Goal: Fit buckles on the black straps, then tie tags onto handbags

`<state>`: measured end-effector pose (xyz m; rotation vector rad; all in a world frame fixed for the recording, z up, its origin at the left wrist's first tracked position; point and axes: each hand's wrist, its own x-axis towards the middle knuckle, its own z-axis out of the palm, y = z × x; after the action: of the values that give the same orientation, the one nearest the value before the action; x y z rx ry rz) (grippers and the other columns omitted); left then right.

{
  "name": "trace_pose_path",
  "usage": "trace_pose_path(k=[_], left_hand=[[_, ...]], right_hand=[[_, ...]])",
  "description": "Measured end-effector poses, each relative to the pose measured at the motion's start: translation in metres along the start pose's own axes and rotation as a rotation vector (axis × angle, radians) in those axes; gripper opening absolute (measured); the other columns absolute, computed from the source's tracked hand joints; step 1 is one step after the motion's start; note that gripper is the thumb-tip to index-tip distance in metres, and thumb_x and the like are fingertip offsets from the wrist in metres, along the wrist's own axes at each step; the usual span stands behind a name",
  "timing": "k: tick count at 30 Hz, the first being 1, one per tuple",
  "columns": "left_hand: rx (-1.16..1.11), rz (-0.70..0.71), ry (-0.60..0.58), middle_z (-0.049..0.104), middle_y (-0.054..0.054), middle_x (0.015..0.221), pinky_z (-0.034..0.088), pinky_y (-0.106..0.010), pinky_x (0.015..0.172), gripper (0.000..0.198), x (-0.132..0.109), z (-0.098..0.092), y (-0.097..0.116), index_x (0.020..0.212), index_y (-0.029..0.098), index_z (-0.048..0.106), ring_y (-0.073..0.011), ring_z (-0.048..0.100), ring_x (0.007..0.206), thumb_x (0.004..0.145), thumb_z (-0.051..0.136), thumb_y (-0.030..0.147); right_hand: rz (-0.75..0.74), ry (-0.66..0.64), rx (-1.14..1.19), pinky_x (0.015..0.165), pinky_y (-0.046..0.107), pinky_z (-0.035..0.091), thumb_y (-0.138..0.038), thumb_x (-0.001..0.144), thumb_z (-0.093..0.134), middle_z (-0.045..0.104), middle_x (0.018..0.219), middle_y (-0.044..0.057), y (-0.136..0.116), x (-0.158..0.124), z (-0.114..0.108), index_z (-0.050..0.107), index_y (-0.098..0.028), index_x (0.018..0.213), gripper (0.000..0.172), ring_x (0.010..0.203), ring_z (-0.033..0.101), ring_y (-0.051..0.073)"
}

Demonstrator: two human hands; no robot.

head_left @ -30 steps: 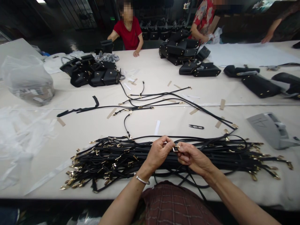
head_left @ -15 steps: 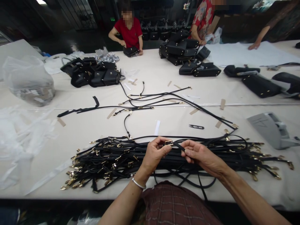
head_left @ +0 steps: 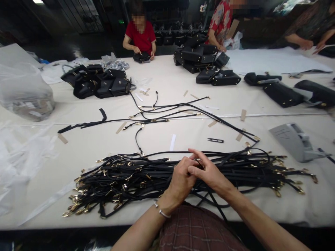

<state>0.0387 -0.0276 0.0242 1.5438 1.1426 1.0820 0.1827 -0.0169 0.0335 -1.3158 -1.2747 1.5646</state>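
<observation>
A long pile of thin black straps with gold clips [head_left: 125,177] lies across the near side of the white table [head_left: 183,136]. Both my hands meet over its middle. My left hand [head_left: 181,179] is closed, its fingers curled round one black strap [head_left: 209,195] that trails back toward my lap. My right hand [head_left: 206,172] sits against it, pinching the same strap, with the index finger stretched out. The small gold buckle on that strap is hidden between my fingers.
Loose straps [head_left: 167,108] and black thread snips [head_left: 216,140] lie beyond the pile. A grey tape dispenser [head_left: 295,141] stands at right, plastic bags [head_left: 24,92] at left. Black handbags [head_left: 102,83] are heaped farther back, where other people work at the table's far edge.
My hands have drawn together and dropped lower onto the pile; the gold buckle seen between my fingertips before is now covered. The view has shifted slightly left and down.
</observation>
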Motion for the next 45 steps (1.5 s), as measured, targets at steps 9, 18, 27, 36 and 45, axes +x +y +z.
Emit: trace_pose_path(k=[9,18,27,36,45], left_hand=[[-0.224,-0.381,-0.328,0.053,0.002,0.068,0.035,-0.026,0.059,0.042,-0.005,0.005,-0.005,0.096,0.016,0.069,-0.0126,0.046,0.061,0.092,0.046,0.052],[-0.428,-0.649,-0.310,0.042,0.007,0.054,0.021,-0.023,0.047,0.025,-0.010,0.014,-0.010,0.071,0.018,0.057,-0.0076,0.032,0.048,0.075,0.064,0.041],[-0.120,-0.428,-0.228,0.048,0.004,0.064,0.030,-0.025,0.060,0.020,-0.004,0.000,-0.007,0.064,0.018,0.051,-0.0109,0.040,0.062,0.075,0.058,0.032],[-0.098,-0.440,-0.234,0.051,0.004,0.060,0.031,-0.024,0.056,0.020,-0.002,-0.002,0.000,0.070,0.017,0.062,-0.0106,0.040,0.057,0.078,0.057,0.034],[-0.198,-0.512,-0.220,0.063,0.002,0.063,0.031,-0.022,0.051,0.026,-0.003,-0.002,-0.006,0.098,0.015,0.066,-0.0091,0.042,0.050,0.079,0.054,0.028]], right_hand=[[0.093,0.053,0.572,0.114,0.042,0.034,-0.066,0.089,0.053,0.062,0.134,0.006,-0.025,0.011,-0.013,0.071,-0.027,0.112,0.049,0.137,0.042,0.026],[0.086,0.016,0.797,0.113,0.045,0.040,-0.059,0.093,0.050,0.061,0.135,0.000,-0.018,0.014,-0.041,0.067,-0.034,0.115,0.038,0.134,0.047,0.022],[0.246,-0.070,0.412,0.085,0.031,0.054,-0.035,0.079,0.080,0.072,0.105,0.008,0.005,-0.012,-0.052,0.072,-0.018,0.109,0.036,0.095,0.065,0.019],[0.333,0.006,0.404,0.060,0.024,0.056,-0.037,0.066,0.088,0.071,0.069,0.004,0.013,-0.011,-0.038,0.071,-0.015,0.076,0.030,0.066,0.066,0.015],[0.322,0.067,0.391,0.057,0.024,0.058,-0.035,0.060,0.090,0.074,0.071,0.006,0.011,-0.015,-0.036,0.071,-0.015,0.078,0.033,0.067,0.070,0.018]])
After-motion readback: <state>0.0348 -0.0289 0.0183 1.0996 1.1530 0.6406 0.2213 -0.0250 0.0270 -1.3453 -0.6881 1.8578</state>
